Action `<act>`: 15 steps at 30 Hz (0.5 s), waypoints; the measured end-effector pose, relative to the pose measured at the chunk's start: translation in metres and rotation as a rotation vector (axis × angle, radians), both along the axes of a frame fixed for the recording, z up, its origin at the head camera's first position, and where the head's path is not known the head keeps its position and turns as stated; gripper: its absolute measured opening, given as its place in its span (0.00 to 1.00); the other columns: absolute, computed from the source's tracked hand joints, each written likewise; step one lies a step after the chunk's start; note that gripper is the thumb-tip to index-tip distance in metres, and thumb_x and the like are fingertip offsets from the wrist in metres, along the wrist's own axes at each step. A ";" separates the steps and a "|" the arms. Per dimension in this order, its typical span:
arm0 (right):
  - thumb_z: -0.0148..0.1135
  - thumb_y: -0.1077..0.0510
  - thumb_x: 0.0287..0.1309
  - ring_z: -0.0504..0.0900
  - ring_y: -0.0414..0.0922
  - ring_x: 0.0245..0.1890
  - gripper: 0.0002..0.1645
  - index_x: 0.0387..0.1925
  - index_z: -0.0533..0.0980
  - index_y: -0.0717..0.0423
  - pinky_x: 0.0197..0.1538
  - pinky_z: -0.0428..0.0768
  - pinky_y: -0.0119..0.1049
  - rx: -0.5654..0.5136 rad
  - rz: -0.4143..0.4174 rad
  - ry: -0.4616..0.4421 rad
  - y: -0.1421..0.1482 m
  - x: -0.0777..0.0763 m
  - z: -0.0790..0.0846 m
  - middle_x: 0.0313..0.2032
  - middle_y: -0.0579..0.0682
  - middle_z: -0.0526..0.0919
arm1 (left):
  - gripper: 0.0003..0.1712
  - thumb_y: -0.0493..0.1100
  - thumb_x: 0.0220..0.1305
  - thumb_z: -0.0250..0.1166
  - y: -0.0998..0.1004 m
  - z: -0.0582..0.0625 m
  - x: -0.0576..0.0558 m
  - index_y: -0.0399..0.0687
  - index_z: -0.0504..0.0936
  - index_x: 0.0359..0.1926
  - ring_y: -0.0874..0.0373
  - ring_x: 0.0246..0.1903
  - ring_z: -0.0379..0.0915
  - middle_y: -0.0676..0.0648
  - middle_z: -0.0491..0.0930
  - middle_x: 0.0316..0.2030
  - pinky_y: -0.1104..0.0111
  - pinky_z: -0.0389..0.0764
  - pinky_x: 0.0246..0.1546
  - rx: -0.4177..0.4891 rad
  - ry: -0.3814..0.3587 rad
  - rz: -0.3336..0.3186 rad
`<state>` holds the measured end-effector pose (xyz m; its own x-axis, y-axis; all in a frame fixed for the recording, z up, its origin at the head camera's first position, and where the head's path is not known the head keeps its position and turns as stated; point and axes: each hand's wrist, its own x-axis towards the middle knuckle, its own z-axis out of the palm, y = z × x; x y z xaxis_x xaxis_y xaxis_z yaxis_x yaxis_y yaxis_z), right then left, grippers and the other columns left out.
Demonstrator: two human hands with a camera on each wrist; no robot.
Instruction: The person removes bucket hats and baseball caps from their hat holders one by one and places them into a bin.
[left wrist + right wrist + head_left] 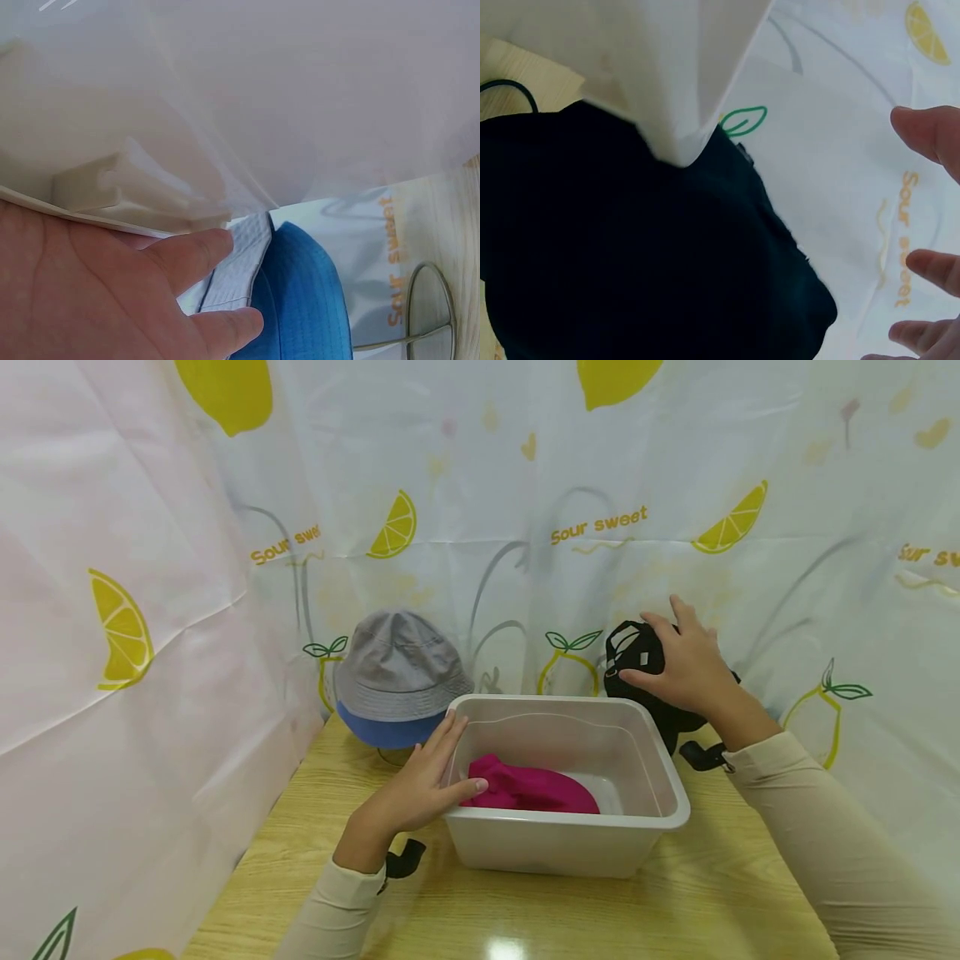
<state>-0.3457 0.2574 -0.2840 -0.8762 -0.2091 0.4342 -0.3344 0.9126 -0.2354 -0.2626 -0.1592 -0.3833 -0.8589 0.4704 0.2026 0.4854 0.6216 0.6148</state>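
My left hand (pixel 412 793) rests at the left side of a pale plastic bin (pixel 570 820), its fingers straight along the rim and its thumb over the front corner. A magenta cloth hat (pixel 536 787) lies inside, toward the bin's left. Behind the bin at right, my right hand (pixel 690 664) is spread in front of a black cap (pixel 675 718), with no object between fingers and thumb. In the right wrist view the fingertips stand apart from the black cap (pixel 630 247), whose top is partly hidden by the bin's corner.
A grey bucket hat (pixel 405 660) with a blue brim (pixel 390 728) under it sits back left on a wire stand (pixel 452 322). Lemon-printed curtains (pixel 480 468) enclose the wooden table (pixel 450 918) at the back and left. Black straps hang at both wrists.
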 end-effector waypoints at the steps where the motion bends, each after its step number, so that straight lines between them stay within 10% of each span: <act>1: 0.74 0.35 0.56 0.47 0.72 0.79 0.59 0.79 0.58 0.55 0.68 0.43 0.83 -0.009 -0.008 -0.005 0.002 0.000 0.000 0.81 0.67 0.38 | 0.57 0.71 0.68 0.60 0.000 0.000 0.000 0.64 0.38 0.84 0.49 0.83 0.35 0.50 0.32 0.84 0.31 0.34 0.75 0.000 -0.001 0.000; 15: 0.73 0.31 0.55 0.46 0.74 0.78 0.63 0.81 0.54 0.53 0.65 0.44 0.86 -0.083 -0.072 -0.034 0.024 -0.004 -0.013 0.82 0.67 0.34 | 0.56 0.71 0.68 0.60 0.000 0.001 0.001 0.64 0.39 0.84 0.48 0.83 0.35 0.49 0.33 0.84 0.30 0.35 0.74 -0.002 0.006 -0.001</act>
